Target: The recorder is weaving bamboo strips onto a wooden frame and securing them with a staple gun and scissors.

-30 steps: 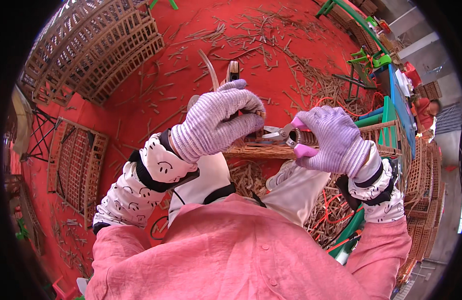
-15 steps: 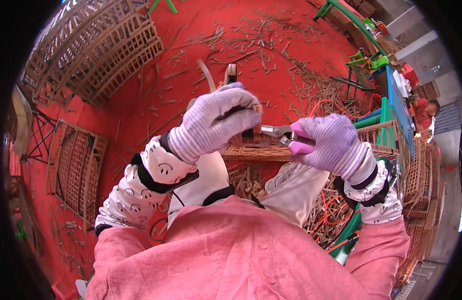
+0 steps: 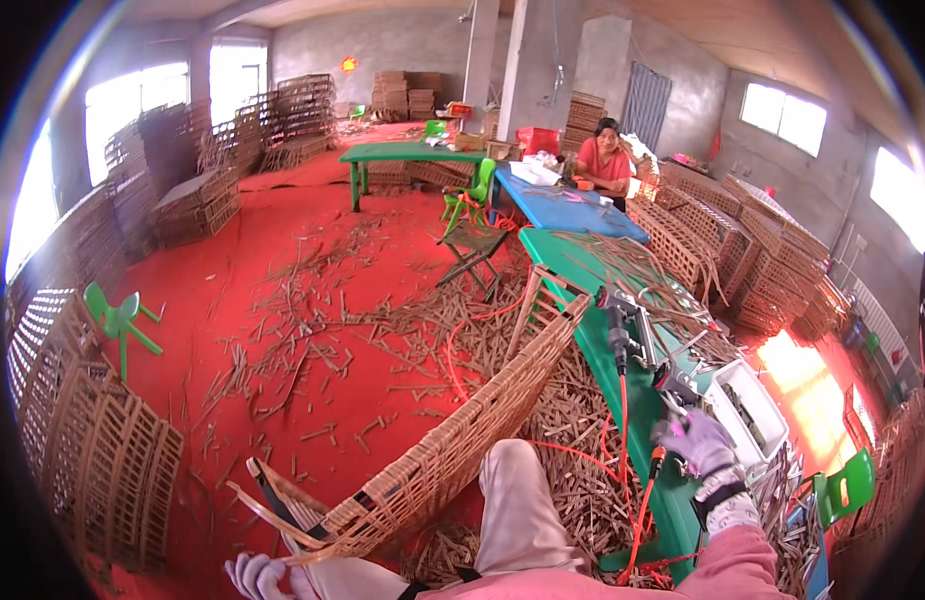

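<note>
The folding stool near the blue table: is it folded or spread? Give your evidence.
Spread. The folding stool stands on the red floor, its legs crossed apart beneath a flat seat.

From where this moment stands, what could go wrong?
The orange hose runs down from a power tool on the green table; a snag might drag the tool off.

The right hand is among closely placed tools, so it could knock one.

The left hand is at one end of the long woven frame, its grip unclear; the frame might slip.
</note>
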A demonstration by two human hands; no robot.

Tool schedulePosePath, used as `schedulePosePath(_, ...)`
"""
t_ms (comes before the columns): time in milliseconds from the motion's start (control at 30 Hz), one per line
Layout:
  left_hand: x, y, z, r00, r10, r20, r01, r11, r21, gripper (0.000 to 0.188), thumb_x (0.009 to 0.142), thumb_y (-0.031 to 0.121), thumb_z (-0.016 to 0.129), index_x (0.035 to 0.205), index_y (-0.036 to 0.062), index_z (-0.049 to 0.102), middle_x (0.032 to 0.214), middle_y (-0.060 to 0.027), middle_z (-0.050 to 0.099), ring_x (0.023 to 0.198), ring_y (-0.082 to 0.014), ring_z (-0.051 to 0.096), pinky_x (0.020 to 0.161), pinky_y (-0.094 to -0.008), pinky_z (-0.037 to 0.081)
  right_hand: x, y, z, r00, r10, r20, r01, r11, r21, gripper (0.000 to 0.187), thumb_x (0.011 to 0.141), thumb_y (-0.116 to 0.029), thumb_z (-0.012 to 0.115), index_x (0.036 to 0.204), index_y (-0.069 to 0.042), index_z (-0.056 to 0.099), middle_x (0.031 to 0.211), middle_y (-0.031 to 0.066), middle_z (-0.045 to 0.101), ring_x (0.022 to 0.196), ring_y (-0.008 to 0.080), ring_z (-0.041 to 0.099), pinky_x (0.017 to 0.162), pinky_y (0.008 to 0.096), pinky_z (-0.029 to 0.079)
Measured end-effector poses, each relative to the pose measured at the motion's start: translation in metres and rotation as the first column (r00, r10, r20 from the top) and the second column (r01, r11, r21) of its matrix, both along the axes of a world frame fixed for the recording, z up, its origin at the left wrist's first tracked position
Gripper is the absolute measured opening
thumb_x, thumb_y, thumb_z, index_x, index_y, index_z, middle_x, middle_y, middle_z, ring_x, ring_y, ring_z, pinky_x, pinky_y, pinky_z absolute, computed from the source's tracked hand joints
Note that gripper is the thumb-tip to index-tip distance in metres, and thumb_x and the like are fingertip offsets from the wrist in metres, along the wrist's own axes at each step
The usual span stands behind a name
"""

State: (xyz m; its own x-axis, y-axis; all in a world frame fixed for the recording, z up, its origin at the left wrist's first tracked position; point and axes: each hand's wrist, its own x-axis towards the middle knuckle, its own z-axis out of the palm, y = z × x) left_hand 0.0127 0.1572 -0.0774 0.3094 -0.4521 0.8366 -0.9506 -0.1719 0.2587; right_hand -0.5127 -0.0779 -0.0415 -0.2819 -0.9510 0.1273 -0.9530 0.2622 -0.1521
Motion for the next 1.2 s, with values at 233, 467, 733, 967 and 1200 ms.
schedulePosePath(233,-0.012,0.008,-0.01,0.977,0.074,0.202,-0.071,0.997,-0.024,0.018,0.083,0.028,0.066,0.087,0.0102,0.063,0.102,-0.0092,0.06,0.106,-0.0308,0.052,0.1,-0.0498,0.031,-0.084,0.046,-0.029,0.812,-0.554,0.184,0.476,0.811,0.339,0.072,0.064,-0.045,0.069,0.113,0.005,0.051,0.067,0.0108,0.065,0.047,0.0208,0.06,0.062,0.0343,0.051)
schedulePosePath(467,0.0,0.009,-0.036,0.999,-0.042,-0.017,0.046,0.935,0.353,0.036,0.086,0.032,0.06,0.105,0.0017,0.061,0.11,-0.018,0.059,0.097,-0.0334,0.058,0.09,-0.0429,0.043,-0.084,0.025,-0.038,0.881,-0.432,-0.192,0.472,0.778,0.415,0.065,0.066,-0.056,0.066,0.094,0.003,0.066,0.09,0.0191,0.067,0.089,0.0285,0.064,0.084,0.0356,0.05)
schedulePosePath(733,0.008,-0.043,0.002,0.991,-0.049,0.128,0.026,0.984,0.175,0.044,0.082,0.042,0.062,0.095,0.0017,0.05,0.093,-0.0141,0.055,0.103,-0.0371,0.051,0.096,-0.0516,0.036,-0.012,-0.014,-0.015,0.962,0.223,-0.154,-0.269,0.864,-0.425,0.049,0.069,-0.032,0.069,0.108,-0.005,0.056,0.101,0.0161,0.059,0.096,0.0336,0.056,0.085,0.0418,0.045)
schedulePosePath(967,0.018,-0.05,0.004,0.964,-0.256,0.068,0.231,0.94,0.253,0.044,0.086,0.039,0.057,0.108,0.0003,0.059,0.11,-0.0153,0.06,0.107,-0.038,0.053,0.092,-0.0479,0.041,0.182,-0.074,0.01,0.436,0.889,-0.14,-0.794,0.307,-0.525,0.052,0.075,-0.041,0.067,0.111,-0.005,0.056,0.11,0.0127,0.057,0.103,0.0315,0.054,0.09,0.0409,0.042)
schedulePosePath(1200,0.011,-0.067,0.009,0.949,-0.311,-0.041,0.314,0.938,0.147,0.031,0.082,0.03,0.065,0.097,0.0025,0.061,0.097,-0.0132,0.062,0.099,-0.0381,0.056,0.09,-0.0477,0.043,0.274,-0.099,0.001,0.213,0.954,-0.21,-0.958,0.162,-0.237,0.048,0.079,-0.052,0.057,0.107,-0.013,0.058,0.1,0.0086,0.059,0.1,0.026,0.054,0.093,0.0428,0.037)
